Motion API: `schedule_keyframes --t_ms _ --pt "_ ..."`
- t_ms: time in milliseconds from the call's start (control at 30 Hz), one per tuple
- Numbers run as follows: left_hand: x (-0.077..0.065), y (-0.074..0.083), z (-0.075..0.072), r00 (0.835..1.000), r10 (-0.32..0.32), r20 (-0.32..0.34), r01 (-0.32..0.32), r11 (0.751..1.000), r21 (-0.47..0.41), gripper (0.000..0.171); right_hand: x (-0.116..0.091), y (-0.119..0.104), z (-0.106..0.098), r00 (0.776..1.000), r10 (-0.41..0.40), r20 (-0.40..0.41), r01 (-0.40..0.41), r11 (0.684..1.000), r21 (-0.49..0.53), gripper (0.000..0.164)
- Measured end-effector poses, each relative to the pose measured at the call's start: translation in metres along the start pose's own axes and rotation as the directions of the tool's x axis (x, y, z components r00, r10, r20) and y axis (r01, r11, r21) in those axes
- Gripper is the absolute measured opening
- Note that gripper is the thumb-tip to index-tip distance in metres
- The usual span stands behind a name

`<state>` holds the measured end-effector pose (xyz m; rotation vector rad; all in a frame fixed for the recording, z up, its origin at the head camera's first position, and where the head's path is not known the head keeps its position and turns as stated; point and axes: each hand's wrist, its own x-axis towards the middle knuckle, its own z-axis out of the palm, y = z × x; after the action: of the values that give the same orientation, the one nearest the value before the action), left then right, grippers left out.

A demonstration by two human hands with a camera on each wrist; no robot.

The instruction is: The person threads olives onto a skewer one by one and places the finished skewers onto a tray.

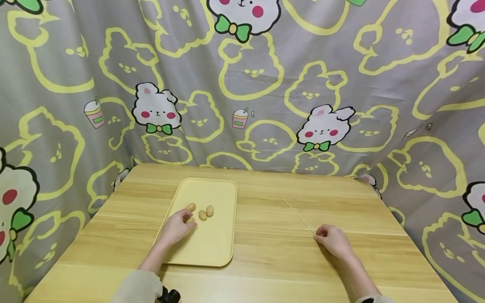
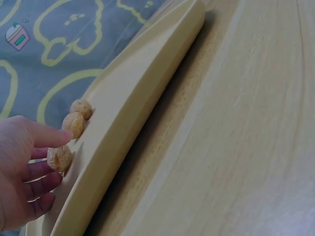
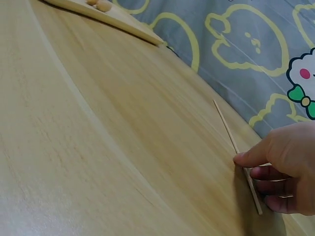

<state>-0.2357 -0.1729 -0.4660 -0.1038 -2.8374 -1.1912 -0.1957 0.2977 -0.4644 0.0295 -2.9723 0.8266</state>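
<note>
We see a person's left hand (image 1: 177, 227) with thumb and fingers curved about a small wrinkled tan oval (image 2: 60, 159), perhaps dried fruit, on a yellow tray (image 1: 204, 252); we cannot tell whether they grip it. Three similar ovals (image 1: 210, 211) lie near. Well apart, the right hand (image 1: 335, 243) pinches a thin stick (image 1: 298, 215) near its closer end. An off-centre pinch could roll the oval; slack fingertips could let the stick swing.
</note>
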Motion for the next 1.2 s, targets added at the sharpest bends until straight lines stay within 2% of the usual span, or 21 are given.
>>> schedule_keyframes --t_ms 100,333,567,800,967,1200 --pt "0.0 0.0 0.001 1.0 -0.005 -0.009 0.005 1.0 0.018 0.027 0.001 -0.001 0.001 1.0 0.001 0.003 -0.001 1.0 -0.017 0.005" --pt "-0.001 -0.001 0.001 0.999 -0.001 -0.047 0.002 1.0 0.031 0.02 0.004 -0.004 0.001 0.999 0.03 0.012 -0.029 0.997 -0.07 0.008" --pt "-0.007 -0.003 -0.001 0.999 -0.02 -0.033 0.019 0.999 -0.032 0.022 0.003 -0.003 -0.002 1.0 0.015 0.027 -0.013 0.997 -0.081 0.009" --pt "-0.009 0.003 -0.006 0.999 -0.024 -0.043 0.019 0.995 -0.099 0.026 0.0 0.001 -0.007 1.0 -0.031 0.006 0.031 0.999 -0.025 0.011" --pt "-0.007 0.011 -0.008 0.998 0.012 -0.054 -0.019 0.993 -0.116 0.026 -0.003 0.002 -0.008 0.998 -0.055 -0.019 0.055 0.998 0.003 0.009" --pt "-0.008 0.029 -0.01 0.988 0.136 -0.076 -0.149 0.971 -0.19 0.027 -0.006 0.001 -0.006 0.996 -0.081 -0.039 0.082 0.996 0.046 0.011"
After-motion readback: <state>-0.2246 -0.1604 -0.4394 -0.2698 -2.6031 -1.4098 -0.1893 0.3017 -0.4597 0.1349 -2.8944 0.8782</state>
